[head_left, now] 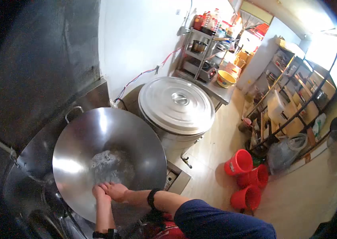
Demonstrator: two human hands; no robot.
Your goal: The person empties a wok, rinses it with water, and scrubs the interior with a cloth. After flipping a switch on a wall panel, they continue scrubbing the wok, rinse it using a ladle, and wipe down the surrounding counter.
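My left hand (100, 192) and my right hand (116, 192) meet over the near side of a large steel wok (74, 143). Their fingers are curled in and pressed against each other. Whatever lies between them, if anything, is hidden. Just beyond my fingertips, foamy water (110, 165) lies in the bottom of the wok. A loop handle (74, 113) sticks up from the wok's far rim.
A big lidded metal pot (176, 105) stands beyond the wok to the right, with a tap (186, 161) low on its side. Several red buckets (240, 161) are on the floor. Farther back are a metal shelf (200, 55) and a yellow basin (226, 79).
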